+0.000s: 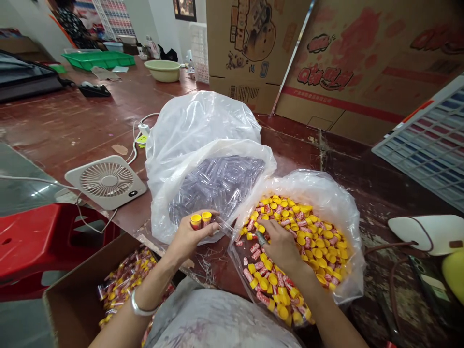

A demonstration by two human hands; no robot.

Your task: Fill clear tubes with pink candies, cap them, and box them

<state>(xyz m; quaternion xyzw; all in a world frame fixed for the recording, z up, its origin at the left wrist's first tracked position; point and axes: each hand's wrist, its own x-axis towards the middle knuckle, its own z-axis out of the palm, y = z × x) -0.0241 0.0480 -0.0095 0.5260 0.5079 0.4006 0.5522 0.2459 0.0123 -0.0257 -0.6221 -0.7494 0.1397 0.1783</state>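
Note:
My left hand (192, 237) is closed around two small clear tubes with yellow caps (196, 219), red showing under the caps. Clear plastic also sticks out to the right of its fingers. Over the bag of yellow-capped pieces (319, 241), my right hand (281, 244) reaches down with its fingers drawn together; a grey wrap covers one fingertip. Yellow caps touch those fingertips, but what they grip is hidden. Red-and-white printed pieces lie among the caps. Behind my left hand, a white plastic bag (213, 116) gapes, full of clear empty tubes (221, 181).
At left stand a small fan (107, 180), a red stool (43, 241) and a cardboard box (68, 299) holding filled tubes. Large cartons (250, 43) and a white crate (431, 140) border the back and right. A person (74, 24) sits far left.

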